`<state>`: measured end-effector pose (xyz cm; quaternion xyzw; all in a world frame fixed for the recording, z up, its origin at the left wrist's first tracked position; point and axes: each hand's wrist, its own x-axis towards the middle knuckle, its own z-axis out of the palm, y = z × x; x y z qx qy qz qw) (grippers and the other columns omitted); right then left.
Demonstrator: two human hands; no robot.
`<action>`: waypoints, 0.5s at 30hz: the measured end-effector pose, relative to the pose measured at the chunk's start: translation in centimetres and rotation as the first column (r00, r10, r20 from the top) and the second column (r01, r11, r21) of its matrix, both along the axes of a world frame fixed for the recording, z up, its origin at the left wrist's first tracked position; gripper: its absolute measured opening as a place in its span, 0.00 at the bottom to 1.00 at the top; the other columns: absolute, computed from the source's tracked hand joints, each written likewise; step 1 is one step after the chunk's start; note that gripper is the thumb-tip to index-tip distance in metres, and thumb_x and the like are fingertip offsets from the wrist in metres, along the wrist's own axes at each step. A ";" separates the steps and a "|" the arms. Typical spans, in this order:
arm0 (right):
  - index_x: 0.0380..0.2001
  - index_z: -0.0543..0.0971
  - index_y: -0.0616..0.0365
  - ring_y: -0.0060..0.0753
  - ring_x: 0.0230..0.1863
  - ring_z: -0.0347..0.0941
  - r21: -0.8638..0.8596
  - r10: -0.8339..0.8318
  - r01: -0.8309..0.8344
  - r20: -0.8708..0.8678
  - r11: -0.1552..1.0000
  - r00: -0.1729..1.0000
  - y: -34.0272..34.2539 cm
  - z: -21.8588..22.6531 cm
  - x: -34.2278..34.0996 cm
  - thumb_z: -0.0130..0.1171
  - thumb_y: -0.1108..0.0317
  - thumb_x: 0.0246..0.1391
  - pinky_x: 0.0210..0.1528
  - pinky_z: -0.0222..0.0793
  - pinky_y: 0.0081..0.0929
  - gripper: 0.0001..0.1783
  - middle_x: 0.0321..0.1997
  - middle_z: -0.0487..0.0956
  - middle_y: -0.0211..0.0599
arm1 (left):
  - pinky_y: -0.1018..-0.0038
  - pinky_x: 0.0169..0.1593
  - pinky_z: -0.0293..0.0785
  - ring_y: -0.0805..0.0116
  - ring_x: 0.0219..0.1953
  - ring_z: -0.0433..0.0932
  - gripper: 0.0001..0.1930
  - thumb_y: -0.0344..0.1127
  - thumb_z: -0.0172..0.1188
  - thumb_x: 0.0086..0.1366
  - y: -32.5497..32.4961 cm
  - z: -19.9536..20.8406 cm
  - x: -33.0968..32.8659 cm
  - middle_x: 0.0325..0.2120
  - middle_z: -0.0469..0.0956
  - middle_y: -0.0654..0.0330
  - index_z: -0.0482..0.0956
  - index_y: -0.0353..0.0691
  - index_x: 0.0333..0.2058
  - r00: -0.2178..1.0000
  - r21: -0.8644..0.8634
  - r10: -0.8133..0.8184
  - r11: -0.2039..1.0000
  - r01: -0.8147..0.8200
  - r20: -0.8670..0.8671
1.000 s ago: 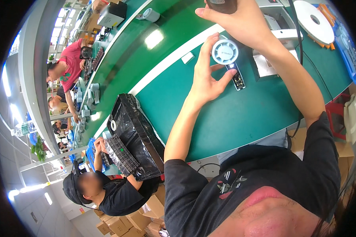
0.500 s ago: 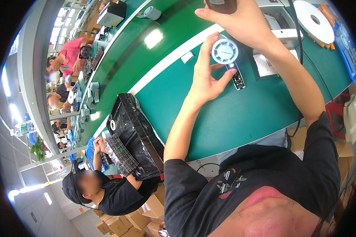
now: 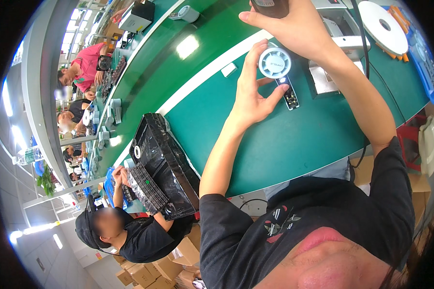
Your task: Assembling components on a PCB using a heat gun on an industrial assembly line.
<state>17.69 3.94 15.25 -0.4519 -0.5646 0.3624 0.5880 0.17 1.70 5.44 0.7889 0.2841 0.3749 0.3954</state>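
Note:
My left hand [image 3: 255,98] is closed around a light blue handheld fan [image 3: 275,63]. Its round vented head faces up, and a narrow handle with an exposed circuit board [image 3: 291,100] points toward me. The thumb presses at the board's upper part, and the forefinger reaches up along the head's left side. Above it, at the top edge of the view, my right hand [image 3: 299,24] grips a dark cylindrical thing [image 3: 271,6]. The top of that thing is cut off by the frame, so its kind is hidden.
A metal fixture [image 3: 324,79] stands right of the fan. Beyond are a white reel [image 3: 383,26] and a blue tray [image 3: 427,72]. A small white block [image 3: 228,70] lies left of my hand. A black plastic-lined tray [image 3: 164,159] separates me from a co-worker [image 3: 130,233] handling circuit-board strips.
My hands and the fan stay almost still; the dark thing in my right hand has shifted very slightly. Farther away, a person in pink has moved their arms a little.

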 end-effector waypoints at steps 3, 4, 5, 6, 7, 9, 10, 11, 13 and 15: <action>0.30 0.74 0.63 0.15 0.27 0.64 0.009 0.013 -0.013 -0.003 1.000 1.000 0.1 -0.3 0.3 0.67 0.71 0.50 0.29 0.62 0.19 0.11 0.26 0.72 0.24 | 0.61 0.54 0.80 0.56 0.65 0.64 0.49 0.21 0.70 0.51 0.0 0.0 0.1 0.68 0.53 0.52 0.51 0.42 0.68 1.000 0.010 -0.001 1.000 0.001 -0.001; 0.30 0.74 0.63 0.15 0.27 0.64 0.021 0.023 -0.023 -0.005 1.000 1.000 0.2 -0.4 0.3 0.67 0.71 0.50 0.29 0.62 0.19 0.11 0.26 0.72 0.24 | 0.61 0.54 0.80 0.56 0.65 0.64 0.49 0.21 0.70 0.51 0.0 -0.1 0.1 0.68 0.53 0.52 0.51 0.42 0.68 1.000 0.009 -0.005 1.000 0.005 0.003; 0.30 0.74 0.63 0.15 0.27 0.64 0.022 0.025 -0.024 -0.005 0.999 1.000 0.1 -0.2 0.2 0.67 0.71 0.50 0.29 0.62 0.19 0.11 0.26 0.72 0.24 | 0.61 0.54 0.80 0.56 0.65 0.64 0.49 0.21 0.69 0.51 0.0 -0.1 0.0 0.68 0.52 0.52 0.51 0.42 0.68 1.000 0.009 -0.009 1.000 0.009 0.008; 0.30 0.74 0.63 0.15 0.27 0.64 0.004 0.010 -0.010 0.013 1.000 1.000 0.0 0.0 0.1 0.67 0.71 0.50 0.29 0.62 0.19 0.11 0.26 0.72 0.24 | 0.61 0.54 0.80 0.56 0.65 0.64 0.49 0.21 0.69 0.51 0.0 -0.1 0.0 0.68 0.52 0.52 0.51 0.42 0.68 1.000 0.010 -0.007 1.000 0.007 0.008; 0.29 0.74 0.63 0.15 0.27 0.65 -0.013 -0.007 0.007 0.032 1.000 0.999 0.0 0.1 0.1 0.67 0.71 0.50 0.29 0.63 0.19 0.11 0.26 0.72 0.24 | 0.61 0.54 0.80 0.56 0.65 0.64 0.49 0.21 0.70 0.51 0.0 -0.1 0.0 0.68 0.52 0.51 0.51 0.42 0.68 1.000 0.016 -0.001 1.000 0.001 -0.003; 0.29 0.74 0.63 0.15 0.27 0.65 -0.015 -0.006 0.007 0.015 1.000 1.000 0.0 0.0 0.0 0.67 0.70 0.50 0.29 0.63 0.20 0.11 0.25 0.72 0.24 | 0.61 0.53 0.81 0.56 0.65 0.64 0.49 0.22 0.70 0.51 -0.2 0.0 0.1 0.68 0.52 0.51 0.51 0.42 0.68 1.000 0.024 0.008 1.000 -0.008 -0.012; 0.29 0.74 0.63 0.15 0.27 0.65 -0.015 -0.005 0.005 -0.002 1.000 1.000 0.1 0.0 -0.1 0.67 0.70 0.49 0.29 0.63 0.20 0.11 0.25 0.72 0.25 | 0.61 0.53 0.81 0.56 0.65 0.65 0.50 0.23 0.71 0.51 -0.2 0.0 0.1 0.68 0.52 0.51 0.50 0.42 0.68 1.000 0.042 0.012 0.999 -0.012 -0.006; 0.29 0.74 0.63 0.15 0.27 0.65 -0.011 0.000 0.000 -0.002 1.000 1.000 0.2 -0.1 -0.1 0.67 0.70 0.49 0.29 0.63 0.20 0.11 0.25 0.72 0.25 | 0.61 0.52 0.81 0.56 0.64 0.65 0.50 0.25 0.73 0.50 -0.3 0.0 0.1 0.68 0.52 0.50 0.50 0.41 0.68 1.000 0.059 0.016 0.998 -0.016 0.002; 0.31 0.75 0.63 0.16 0.28 0.66 0.008 -0.016 0.016 0.042 1.000 0.999 0.3 -0.4 -0.1 0.68 0.70 0.49 0.30 0.64 0.20 0.11 0.26 0.73 0.25 | 0.62 0.51 0.82 0.56 0.64 0.65 0.50 0.28 0.75 0.48 -0.6 -0.3 0.5 0.69 0.50 0.49 0.53 0.41 0.66 0.999 0.056 0.031 0.998 -0.033 0.043; 0.31 0.76 0.63 0.17 0.28 0.66 0.012 -0.043 0.043 0.057 0.999 0.997 0.1 -0.2 -0.3 0.68 0.70 0.49 0.30 0.65 0.21 0.12 0.26 0.73 0.26 | 0.63 0.50 0.82 0.56 0.62 0.67 0.49 0.29 0.77 0.46 -1.0 -0.7 0.9 0.68 0.50 0.49 0.55 0.42 0.64 0.979 0.054 0.185 0.980 -0.189 0.085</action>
